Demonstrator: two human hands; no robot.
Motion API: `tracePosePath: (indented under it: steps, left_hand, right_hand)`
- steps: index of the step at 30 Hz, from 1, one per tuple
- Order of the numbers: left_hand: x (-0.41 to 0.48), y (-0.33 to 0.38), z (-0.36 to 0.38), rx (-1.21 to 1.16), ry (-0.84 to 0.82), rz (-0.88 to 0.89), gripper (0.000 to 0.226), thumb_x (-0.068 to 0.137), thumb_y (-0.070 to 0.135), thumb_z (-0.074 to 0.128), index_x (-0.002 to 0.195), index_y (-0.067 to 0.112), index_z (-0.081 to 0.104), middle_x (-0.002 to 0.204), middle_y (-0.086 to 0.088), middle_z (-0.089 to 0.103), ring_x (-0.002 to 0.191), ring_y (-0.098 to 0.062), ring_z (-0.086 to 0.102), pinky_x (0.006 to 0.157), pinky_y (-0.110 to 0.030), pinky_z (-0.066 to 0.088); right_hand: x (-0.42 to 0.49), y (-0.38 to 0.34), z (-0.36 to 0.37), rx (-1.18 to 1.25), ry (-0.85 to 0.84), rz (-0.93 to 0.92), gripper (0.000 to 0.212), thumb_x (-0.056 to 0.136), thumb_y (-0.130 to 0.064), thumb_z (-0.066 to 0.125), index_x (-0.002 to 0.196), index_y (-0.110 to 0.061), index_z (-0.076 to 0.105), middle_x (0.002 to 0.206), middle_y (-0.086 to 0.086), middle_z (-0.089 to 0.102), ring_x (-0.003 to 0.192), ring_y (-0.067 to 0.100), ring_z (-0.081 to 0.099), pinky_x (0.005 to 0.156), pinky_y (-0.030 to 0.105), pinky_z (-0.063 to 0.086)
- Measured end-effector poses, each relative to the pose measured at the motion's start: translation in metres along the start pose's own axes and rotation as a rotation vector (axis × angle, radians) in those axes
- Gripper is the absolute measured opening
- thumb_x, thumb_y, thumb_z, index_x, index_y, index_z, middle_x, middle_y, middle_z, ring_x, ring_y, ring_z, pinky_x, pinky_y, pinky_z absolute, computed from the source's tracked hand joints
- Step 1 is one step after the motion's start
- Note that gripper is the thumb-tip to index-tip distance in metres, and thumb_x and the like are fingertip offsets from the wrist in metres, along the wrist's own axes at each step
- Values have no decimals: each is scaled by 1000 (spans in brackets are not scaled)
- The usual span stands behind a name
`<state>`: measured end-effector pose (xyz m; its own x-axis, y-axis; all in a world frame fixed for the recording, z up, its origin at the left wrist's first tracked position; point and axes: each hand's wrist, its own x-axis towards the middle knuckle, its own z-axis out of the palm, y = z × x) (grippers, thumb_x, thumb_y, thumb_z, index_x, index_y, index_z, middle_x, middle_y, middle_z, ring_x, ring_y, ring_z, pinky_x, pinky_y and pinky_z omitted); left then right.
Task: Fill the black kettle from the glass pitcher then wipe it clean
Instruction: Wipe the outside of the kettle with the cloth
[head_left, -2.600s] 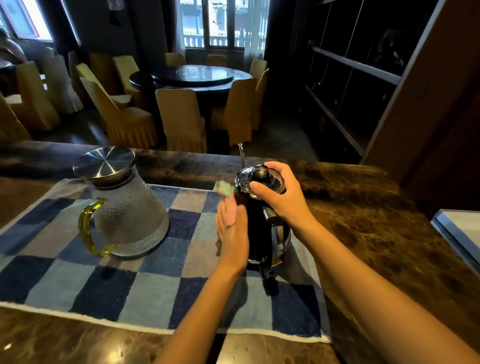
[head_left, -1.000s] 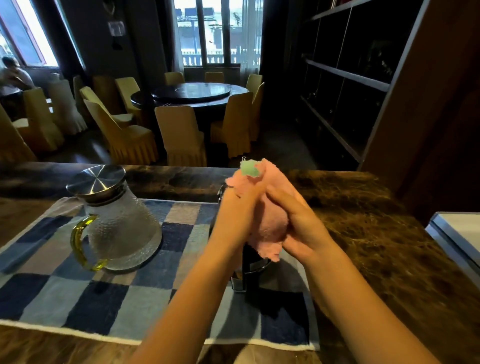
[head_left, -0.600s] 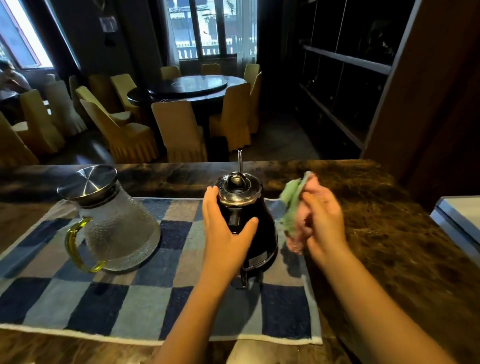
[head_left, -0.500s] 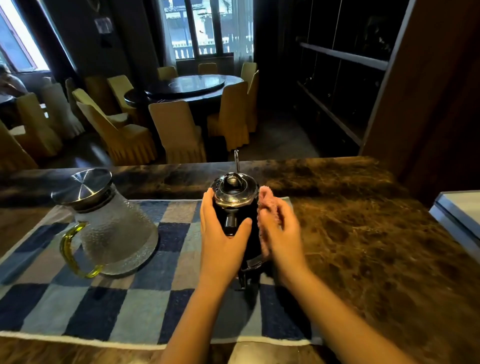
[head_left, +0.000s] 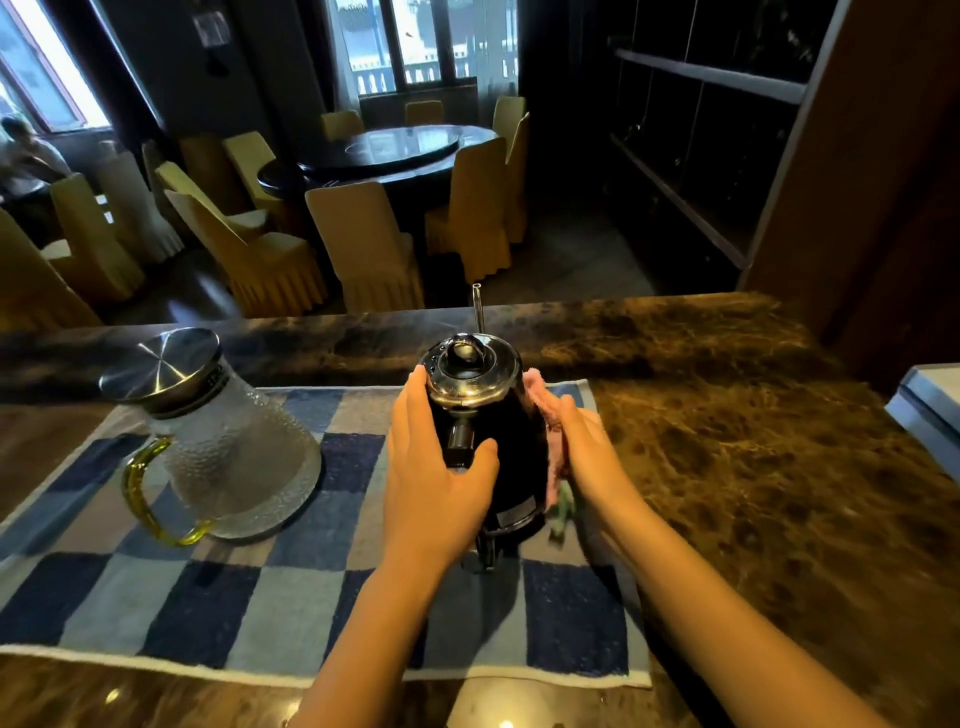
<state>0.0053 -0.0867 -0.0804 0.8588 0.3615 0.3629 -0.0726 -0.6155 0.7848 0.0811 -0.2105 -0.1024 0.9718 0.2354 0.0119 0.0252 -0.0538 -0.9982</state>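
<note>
The black kettle with a shiny chrome lid (head_left: 519, 447) stands upright on a blue-and-grey checked towel (head_left: 291, 603) spread over the brown marble worktop (head_left: 753, 467), toward the towel's right end. Its thin spout points away from the person.

The left hand (head_left: 431, 467) grips the kettle from the left. Its fingers (head_left: 410, 405) are curled round the body just under the lid, and the thumb lies across the front by the handle.

The right hand (head_left: 587, 452) holds a pink cloth (head_left: 540, 400) against the kettle's right side, its fingers bent over the fabric and pressing it to the black wall. A greenish end of the cloth hangs out below the hand, near the kettle's base.

To the left on the same towel, well apart from the kettle, sits the dimpled clear glass pitcher (head_left: 234, 452). It has a steel lid in place, and its yellow-green handle is turned toward the person.

Beyond the worktop, yellow-covered chairs (head_left: 363, 244) ring a dark round table (head_left: 395, 150).
</note>
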Motion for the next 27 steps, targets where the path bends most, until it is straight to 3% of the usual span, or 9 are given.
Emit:
tracePosePath:
  steps: [3, 6, 10, 12, 14, 18, 22, 25, 27]
  left_hand:
    - [1, 0, 1, 9, 23, 14, 81, 83, 27, 64, 149, 28, 17, 151, 10, 29, 137, -6, 27, 103, -20, 24]
    - [0, 0, 1, 8, 27, 12, 81, 82, 28, 64, 148, 27, 18, 149, 9, 31, 136, -6, 29, 104, -21, 26]
    - [-1, 2, -1, -6, 8, 5, 84, 75, 29, 57, 149, 28, 18, 149, 9, 30, 137, -6, 28, 107, -24, 26]
    - [0, 2, 0, -9, 6, 2, 84, 74, 29, 56, 149, 29, 17, 148, 9, 30, 136, -5, 28, 105, -22, 26]
    - [0, 2, -1, -4, -2, 0, 85, 74, 30, 56, 149, 30, 16, 147, 9, 29, 135, -5, 27, 105, -23, 26]
    - [1, 0, -2, 28, -29, 14, 85, 74, 32, 56, 149, 28, 15, 146, 7, 28, 135, -7, 26, 106, -24, 24]
    - [1, -1, -2, 33, -27, 11, 85, 74, 33, 56, 148, 28, 15, 148, 4, 28, 137, -10, 24, 105, -23, 21]
    - [3, -2, -1, 31, -21, 21, 85, 73, 32, 57, 148, 28, 16, 146, 2, 29, 136, -12, 24, 106, -25, 21]
    - [3, -3, 0, 18, -19, 24, 85, 73, 31, 57, 147, 29, 17, 145, 2, 31, 135, -12, 26, 107, -25, 22]
  right_hand:
    - [3, -15, -4, 66, 10, -107, 48, 104, -31, 28, 123, 0, 59, 104, 27, 63, 76, 30, 59, 62, 32, 49]
    - [27, -28, 12, 5, 90, -117, 39, 101, -40, 35, 99, -8, 58, 93, 7, 59, 81, 15, 57, 75, 24, 46]
    - [53, 22, 16, -159, 157, 64, 52, 90, -53, 37, 57, -17, 57, 71, 6, 58, 82, 21, 58, 84, 42, 47]
    - [34, 25, 13, -108, 204, 91, 52, 82, -63, 46, 67, -16, 64, 88, 13, 64, 90, 20, 63, 89, 42, 51]
    - [19, 12, 14, 143, 143, -36, 33, 94, -42, 49, 91, -15, 66, 101, 4, 66, 91, 1, 64, 82, 18, 51]
    - [34, -12, 18, 211, -112, -173, 51, 106, -24, 15, 120, -9, 62, 108, -5, 66, 97, -7, 62, 87, 9, 45]
    - [61, 0, 17, -9, -33, -42, 49, 105, -27, 26, 65, -25, 56, 71, -8, 54, 77, 9, 52, 84, 27, 39]
    - [56, 17, 13, 53, -40, 123, 40, 103, -26, 34, 74, -25, 63, 75, -13, 56, 78, 1, 54, 78, 20, 45]
    - [41, 31, 15, 187, 30, 113, 31, 98, -33, 43, 87, -35, 72, 95, -9, 68, 105, 14, 63, 95, 28, 48]
